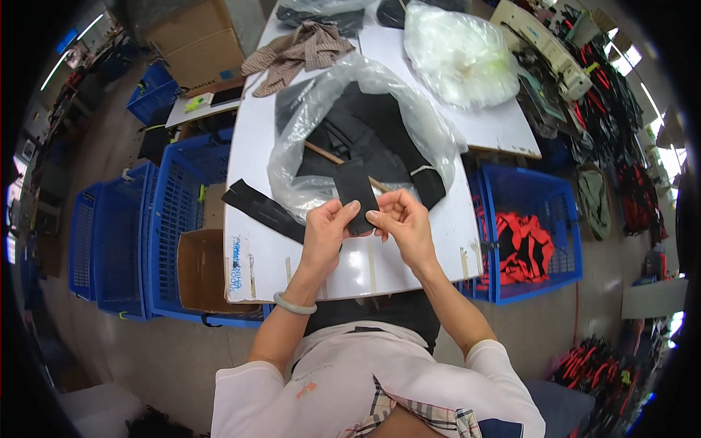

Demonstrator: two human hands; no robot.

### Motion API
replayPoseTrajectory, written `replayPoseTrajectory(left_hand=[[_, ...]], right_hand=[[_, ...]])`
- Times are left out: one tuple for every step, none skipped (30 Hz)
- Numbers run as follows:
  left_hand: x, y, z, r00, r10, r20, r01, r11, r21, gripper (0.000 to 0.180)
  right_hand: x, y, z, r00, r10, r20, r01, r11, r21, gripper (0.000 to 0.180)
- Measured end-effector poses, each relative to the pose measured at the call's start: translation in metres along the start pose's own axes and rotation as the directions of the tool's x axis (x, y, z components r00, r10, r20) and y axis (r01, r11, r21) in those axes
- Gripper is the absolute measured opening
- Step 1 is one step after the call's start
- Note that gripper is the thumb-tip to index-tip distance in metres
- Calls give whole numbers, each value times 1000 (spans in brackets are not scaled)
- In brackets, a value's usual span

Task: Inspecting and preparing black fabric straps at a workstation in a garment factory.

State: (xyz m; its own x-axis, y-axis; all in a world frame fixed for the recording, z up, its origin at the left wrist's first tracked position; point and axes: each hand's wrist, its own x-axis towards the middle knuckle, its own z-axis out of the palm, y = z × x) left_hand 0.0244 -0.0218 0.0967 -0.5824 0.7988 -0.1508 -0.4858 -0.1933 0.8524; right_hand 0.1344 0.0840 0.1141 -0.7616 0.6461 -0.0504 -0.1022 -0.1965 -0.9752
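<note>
While both hands are pinching it, the black fabric strip (355, 191) is standing long-axis away from the body, near the table's (409, 255) front edge; left hand (326, 232) & right hand (406, 223) gripping its lower end, equally near.

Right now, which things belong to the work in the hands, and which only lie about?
In use: small black fabric piece, left hand, right hand.
Lying about: long black fabric strip, brown checked cloth, blue plastic crate.
</note>
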Motion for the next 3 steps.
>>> replayPoseTrajectory(left_hand=[[-3, 1, 4, 1000, -22, 6, 22, 1000, 1, 20], [-7, 2, 7, 997, -70, 38, 71, 997, -21, 17], [-10, 6, 9, 991, -110, 71, 113, 993, -42, 16]], right_hand=[[-7, -4, -4, 1000, 12, -20, -12, 1000, 3, 19], [-13, -10, -12, 944, -318, 85, 328, 883, -336, 26], [-15, -17, -22, 780, -551, 297, 606, 547, -577, 33]])
